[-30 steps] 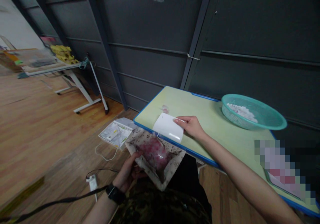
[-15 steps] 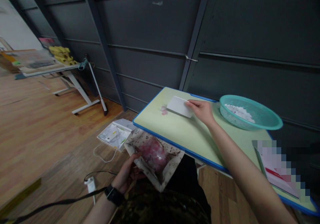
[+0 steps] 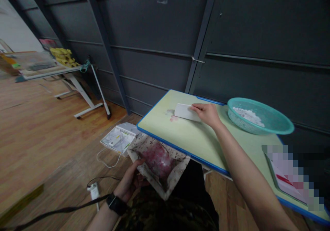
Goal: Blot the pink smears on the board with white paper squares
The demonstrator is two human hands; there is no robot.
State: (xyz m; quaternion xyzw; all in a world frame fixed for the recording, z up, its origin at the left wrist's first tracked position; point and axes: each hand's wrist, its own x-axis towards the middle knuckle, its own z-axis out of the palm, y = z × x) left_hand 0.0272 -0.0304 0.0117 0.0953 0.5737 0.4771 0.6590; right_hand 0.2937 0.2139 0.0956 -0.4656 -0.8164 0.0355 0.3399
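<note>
My right hand [image 3: 207, 114] pinches a flat white card [image 3: 185, 112] by its right end, tilted over the pale green tabletop [image 3: 154, 121]. Beside the card's left end are a pink smudge [image 3: 174, 119] and a greyish one. Below the table's near edge, my left hand [image 3: 132, 179] grips the left side of an open, speckled off-white box [image 3: 177, 181]. A pink and whitish mass, partly shiny, lies inside it; what it is made of I cannot tell.
A teal plastic basket [image 3: 273, 122] with white bits stands at the table's right, near a partly pixelated flat item [image 3: 286, 179]. On the floor are an open white case [image 3: 113, 138] and a power strip [image 3: 94, 191] with cables. A dark panelled wall [image 3: 154, 62] stands behind.
The card has shifted slightly right and tipped to a steeper angle, and more of the greyish smudge shows. My left hand and the box stay nearly in place.
</note>
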